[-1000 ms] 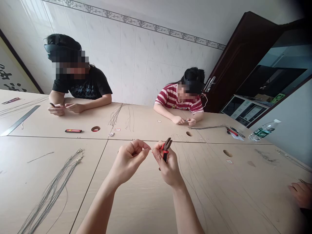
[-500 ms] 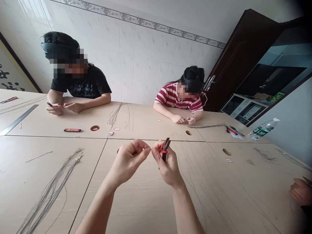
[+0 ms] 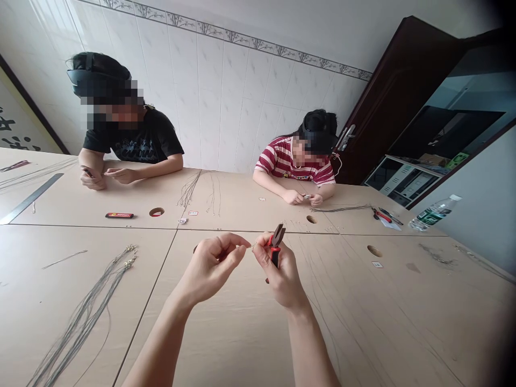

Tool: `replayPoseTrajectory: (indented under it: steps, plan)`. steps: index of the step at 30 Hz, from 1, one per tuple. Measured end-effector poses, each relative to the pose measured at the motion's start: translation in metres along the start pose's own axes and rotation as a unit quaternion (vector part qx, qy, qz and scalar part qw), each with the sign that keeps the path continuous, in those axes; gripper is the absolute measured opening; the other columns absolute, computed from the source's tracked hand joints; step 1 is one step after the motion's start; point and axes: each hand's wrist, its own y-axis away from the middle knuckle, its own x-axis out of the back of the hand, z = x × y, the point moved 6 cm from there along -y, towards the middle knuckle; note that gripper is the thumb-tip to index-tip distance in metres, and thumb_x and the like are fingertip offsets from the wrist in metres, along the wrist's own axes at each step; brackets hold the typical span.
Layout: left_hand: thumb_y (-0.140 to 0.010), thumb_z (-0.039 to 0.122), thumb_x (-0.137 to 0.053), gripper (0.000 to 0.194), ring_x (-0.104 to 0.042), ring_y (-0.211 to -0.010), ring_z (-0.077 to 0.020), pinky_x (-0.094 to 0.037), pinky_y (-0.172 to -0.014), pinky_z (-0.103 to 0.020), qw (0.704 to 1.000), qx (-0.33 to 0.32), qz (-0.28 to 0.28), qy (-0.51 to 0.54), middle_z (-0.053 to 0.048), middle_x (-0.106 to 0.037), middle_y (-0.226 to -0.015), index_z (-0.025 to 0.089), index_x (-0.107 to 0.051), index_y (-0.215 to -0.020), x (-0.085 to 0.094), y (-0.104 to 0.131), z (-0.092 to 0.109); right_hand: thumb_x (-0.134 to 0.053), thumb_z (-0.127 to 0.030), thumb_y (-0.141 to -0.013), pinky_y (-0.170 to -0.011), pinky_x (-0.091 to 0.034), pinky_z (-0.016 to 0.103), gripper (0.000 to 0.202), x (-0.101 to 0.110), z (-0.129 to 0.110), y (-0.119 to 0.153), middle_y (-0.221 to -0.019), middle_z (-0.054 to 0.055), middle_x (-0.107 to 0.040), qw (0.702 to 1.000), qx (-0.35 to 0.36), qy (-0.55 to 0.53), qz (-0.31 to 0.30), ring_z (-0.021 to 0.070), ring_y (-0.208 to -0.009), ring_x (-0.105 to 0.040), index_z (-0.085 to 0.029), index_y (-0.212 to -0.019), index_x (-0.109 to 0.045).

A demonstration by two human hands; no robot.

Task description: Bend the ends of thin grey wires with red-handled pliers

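Observation:
My left hand (image 3: 215, 266) is raised above the middle of the table, its thumb and forefinger pinched on one end of a tiny gold-coloured piece (image 3: 250, 246). The other end of that piece is at the fingertips of my right hand (image 3: 280, 269). Red-and-black pliers (image 3: 275, 248) also rest in my right hand, their dark jaws pointing up and away from the tiny piece. Thin cords (image 3: 322, 290) trail over the table to the right of my right hand.
A bundle of grey cords (image 3: 84, 312) lies at left. Across the table (image 3: 226, 344) sit two people. A red-and-black box cutter (image 3: 119, 215), a steel ruler (image 3: 34, 198), other pliers (image 3: 382, 215) and a water bottle (image 3: 435, 213) are farther back.
My hands have moved slightly apart, and more of the tiny piece shows between them. The pliers have shifted a little right and up. A person's hand at the right edge has left view.

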Motion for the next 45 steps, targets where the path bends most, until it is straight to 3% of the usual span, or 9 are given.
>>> replayPoseTrajectory:
  steps: [18, 21, 23, 25, 28, 32, 35, 39, 45]
  plan:
    - [-0.089, 0.034, -0.056, 0.021, -0.038, -0.05, -0.0086, -0.033, -0.049, -0.022, 0.999, -0.008, 0.008, 0.035, 0.007, -0.04, -0.056, 0.016, -0.067, -0.091, 0.003, 0.0, 0.0, -0.052, -0.038, -0.097, -0.051, -0.027, 0.025, 0.027, 0.001, -0.003, 0.0, -0.067, -0.004, -0.036, 1.0, 0.011, 0.008, 0.001, 0.0103, -0.056, -0.03, -0.021, -0.077, -0.047]
    - [-0.087, 0.035, -0.062, 0.029, -0.064, -0.084, -0.0168, -0.05, -0.072, -0.025, 0.994, -0.007, 0.061, 0.096, -0.003, -0.066, -0.087, 0.021, -0.065, -0.113, 0.009, -0.001, 0.002, -0.052, -0.037, -0.097, -0.053, -0.027, 0.026, 0.027, 0.002, -0.004, 0.0, -0.068, -0.004, -0.038, 1.0, 0.016, 0.006, 0.005, 0.0106, -0.058, -0.031, -0.02, -0.077, -0.046]
    - [-0.087, 0.037, -0.065, 0.041, -0.058, -0.118, -0.0223, -0.049, -0.094, -0.03, 0.986, -0.003, 0.075, 0.148, -0.008, -0.064, -0.124, 0.026, -0.061, -0.126, 0.01, -0.002, 0.001, -0.051, -0.036, -0.098, -0.055, -0.028, 0.026, 0.027, 0.003, -0.004, 0.0, -0.069, -0.003, -0.038, 1.0, 0.021, 0.007, 0.008, 0.011, -0.06, -0.032, -0.02, -0.076, -0.046]
    - [-0.088, 0.035, -0.066, 0.036, -0.049, -0.132, -0.0228, -0.043, -0.106, -0.032, 0.974, -0.004, 0.068, 0.218, -0.006, -0.058, -0.139, 0.029, -0.065, -0.123, 0.012, -0.002, 0.0, -0.051, -0.036, -0.098, -0.056, -0.029, 0.026, 0.027, 0.005, -0.003, 0.0, -0.07, -0.003, -0.039, 1.0, 0.025, 0.009, 0.014, 0.0115, -0.061, -0.033, -0.02, -0.077, -0.046]
    - [-0.089, 0.037, -0.064, 0.017, -0.059, -0.12, -0.0239, -0.05, -0.099, -0.034, 0.944, -0.029, 0.02, 0.328, -0.005, -0.069, -0.121, 0.027, -0.076, -0.096, 0.025, 0.003, 0.0, -0.052, -0.039, -0.097, -0.056, -0.03, 0.026, 0.027, 0.01, 0.0, 0.001, -0.07, -0.003, -0.04, 0.999, 0.021, 0.017, 0.034, 0.0118, -0.06, -0.034, -0.021, -0.078, -0.047]
    - [-0.089, 0.058, -0.053, 0.051, -0.069, -0.073, -0.0263, -0.057, -0.071, -0.038, 0.958, 0.016, -0.165, 0.234, -0.011, -0.072, -0.071, 0.021, -0.074, -0.061, 0.042, 0.018, -0.011, -0.053, -0.041, -0.095, -0.054, -0.029, 0.026, 0.026, 0.024, 0.005, 0.0, -0.068, -0.003, -0.038, 0.995, 0.015, 0.04, 0.088, 0.0123, -0.058, -0.034, -0.021, -0.079, -0.049]
    - [-0.086, 0.062, -0.053, 0.054, -0.07, -0.074, -0.0264, -0.055, -0.067, -0.035, 0.986, 0.164, -0.017, -0.013, -0.011, -0.075, -0.076, 0.021, -0.072, -0.058, 0.08, 0.021, -0.041, -0.054, -0.043, -0.094, -0.053, -0.028, 0.026, 0.027, 0.036, 0.007, 0.0, -0.067, -0.002, -0.039, 0.989, 0.017, 0.068, 0.127, 0.0127, -0.058, -0.034, -0.021, -0.079, -0.049]
    - [-0.081, 0.064, -0.057, 0.053, -0.06, -0.05, -0.022, -0.043, -0.044, -0.031, 0.903, 0.254, 0.231, -0.259, -0.008, -0.07, -0.06, 0.02, -0.064, -0.052, 0.117, 0.026, -0.041, -0.053, -0.042, -0.095, -0.051, -0.027, 0.026, 0.027, 0.042, 0.008, 0.001, -0.068, -0.002, -0.04, 0.987, 0.017, 0.077, 0.139, 0.0126, -0.059, -0.034, -0.021, -0.077, -0.048]
    - [-0.08, 0.053, -0.067, 0.037, -0.069, -0.082, -0.0256, -0.054, -0.071, -0.035, 0.917, 0.142, 0.367, -0.064, -0.005, -0.072, -0.073, 0.022, -0.062, -0.061, 0.102, 0.035, -0.007, -0.053, -0.037, -0.096, -0.051, -0.026, 0.025, 0.024, 0.03, 0.004, 0.002, -0.065, -0.005, -0.034, 0.993, 0.021, 0.061, 0.102, 0.0108, -0.055, -0.029, -0.021, -0.078, -0.048]
